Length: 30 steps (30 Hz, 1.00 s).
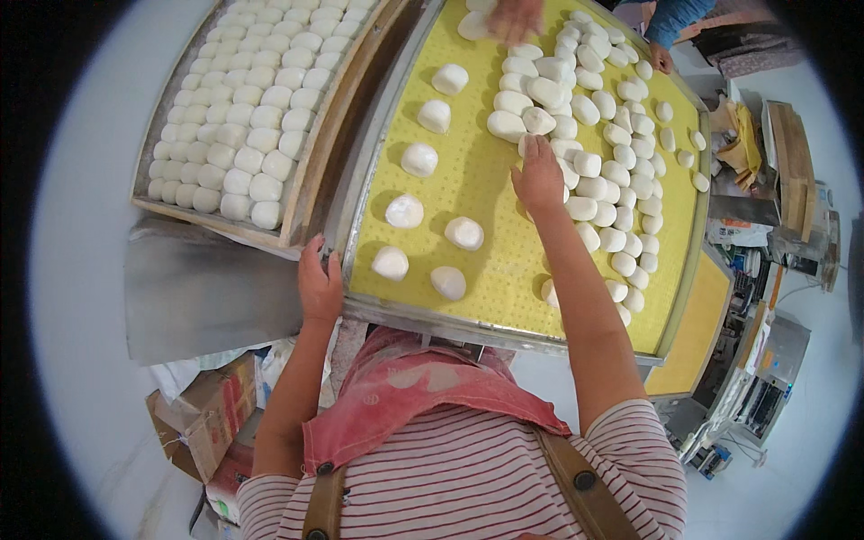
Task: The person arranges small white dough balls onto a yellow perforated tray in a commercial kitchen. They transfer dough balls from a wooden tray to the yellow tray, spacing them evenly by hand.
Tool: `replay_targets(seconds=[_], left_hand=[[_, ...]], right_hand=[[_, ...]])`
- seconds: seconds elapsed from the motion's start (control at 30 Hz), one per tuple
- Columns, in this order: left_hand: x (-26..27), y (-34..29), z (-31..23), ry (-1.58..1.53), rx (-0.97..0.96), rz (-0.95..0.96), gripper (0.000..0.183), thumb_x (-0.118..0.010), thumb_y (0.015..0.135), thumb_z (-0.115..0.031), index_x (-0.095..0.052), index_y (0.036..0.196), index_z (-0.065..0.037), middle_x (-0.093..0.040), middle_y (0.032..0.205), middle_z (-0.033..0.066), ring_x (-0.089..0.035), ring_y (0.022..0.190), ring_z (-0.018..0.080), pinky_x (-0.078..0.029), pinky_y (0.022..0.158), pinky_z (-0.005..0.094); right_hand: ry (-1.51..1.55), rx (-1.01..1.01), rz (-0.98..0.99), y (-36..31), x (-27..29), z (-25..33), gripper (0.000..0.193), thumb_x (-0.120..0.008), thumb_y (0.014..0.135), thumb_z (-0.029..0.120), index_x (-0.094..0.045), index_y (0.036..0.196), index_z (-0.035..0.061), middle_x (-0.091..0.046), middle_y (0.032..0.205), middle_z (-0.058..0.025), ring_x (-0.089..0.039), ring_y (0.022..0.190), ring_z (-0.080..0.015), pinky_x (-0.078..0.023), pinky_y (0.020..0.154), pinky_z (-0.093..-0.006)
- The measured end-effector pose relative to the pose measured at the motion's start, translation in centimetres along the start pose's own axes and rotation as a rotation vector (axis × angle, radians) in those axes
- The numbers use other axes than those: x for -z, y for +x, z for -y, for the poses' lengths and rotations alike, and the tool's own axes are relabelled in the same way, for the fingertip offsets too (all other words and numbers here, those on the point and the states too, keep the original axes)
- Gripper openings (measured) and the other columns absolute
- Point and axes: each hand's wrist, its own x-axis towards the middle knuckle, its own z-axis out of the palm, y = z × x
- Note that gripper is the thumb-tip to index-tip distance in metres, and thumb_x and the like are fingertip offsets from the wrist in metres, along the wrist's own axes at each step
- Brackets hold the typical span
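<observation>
Many white dough balls lie loosely heaped on a yellow dotted work surface with a metal rim. My right hand stretches over the near left side of the heap, its fingers closed around a dough ball that is mostly hidden beneath them. My left hand rests at the rim, next to the corner of a wooden-framed tray; its thumb and fingers are apart and hold nothing. Between my hands, several separate dough balls are spaced out on the yellow surface.
Tight rows of dough balls fill the tray at left. Across the table, another person's blurred hand is over the surface; a hand below a blue sleeve touches the far rim. A cardboard box sits low left; cluttered shelves stand right.
</observation>
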Motion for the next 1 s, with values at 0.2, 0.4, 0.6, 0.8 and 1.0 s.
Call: replay_targets(seconds=[0.2,0.4,0.6,0.8,1.0], left_hand=[[0.2,-0.1,-0.1,-0.002,0.021,0.013,0.039,-0.054,0.092,-0.015,-0.051,0.127,0.002,-0.056,0.126,0.0215,-0.052,0.118,0.0376,-0.039,0.104,0.0428],[0.1,0.0,-0.3,-0.003,0.004,0.013,0.039,-0.055,0.093,-0.015,-0.050,0.127,0.002,-0.055,0.126,0.0215,-0.052,0.119,0.0374,-0.038,0.104,0.0427],[0.1,-0.1,0.1,0.028,-0.011,0.012,0.039,-0.055,0.093,-0.015,-0.050,0.128,0.002,-0.055,0.127,0.0222,-0.051,0.118,0.0384,-0.038,0.104,0.0432],[0.1,0.0,0.0,0.013,0.004,0.016,0.040,-0.055,0.093,-0.015,-0.050,0.128,0.003,-0.054,0.128,0.0226,-0.051,0.119,0.0387,-0.038,0.104,0.0436],[0.1,0.0,0.1,-0.018,0.008,0.026,0.042,-0.054,0.094,-0.017,-0.049,0.129,0.004,-0.054,0.129,0.0237,-0.050,0.120,0.0394,-0.038,0.105,0.0446]], right_hand=[[-0.176,0.229,0.115,0.3,1.1,-0.7,0.056,-0.078,0.073,0.021,-0.056,0.123,0.0092,-0.056,0.119,-0.0129,-0.055,0.112,-0.0323,-0.050,0.087,-0.0420],[0.092,0.257,0.384,1.3,-1.1,-2.5,0.044,-0.069,0.079,0.021,-0.058,0.120,0.0116,-0.061,0.110,-0.0162,-0.059,0.104,-0.0320,-0.050,0.083,-0.0461],[0.405,0.163,0.343,-0.9,0.3,3.3,0.048,-0.067,0.080,0.018,-0.053,0.125,0.0064,-0.060,0.119,-0.0211,-0.058,0.109,-0.0387,-0.050,0.092,-0.0440],[0.140,0.091,0.451,-1.3,0.7,6.3,0.052,-0.072,0.082,0.030,-0.052,0.124,0.0068,-0.061,0.114,-0.0172,-0.061,0.102,-0.0356,-0.053,0.084,-0.0444],[0.223,0.072,0.294,-1.7,-1.2,5.8,0.050,-0.073,0.081,0.032,-0.053,0.119,0.0056,-0.061,0.109,-0.0151,-0.060,0.102,-0.0347,-0.052,0.082,-0.0459]])
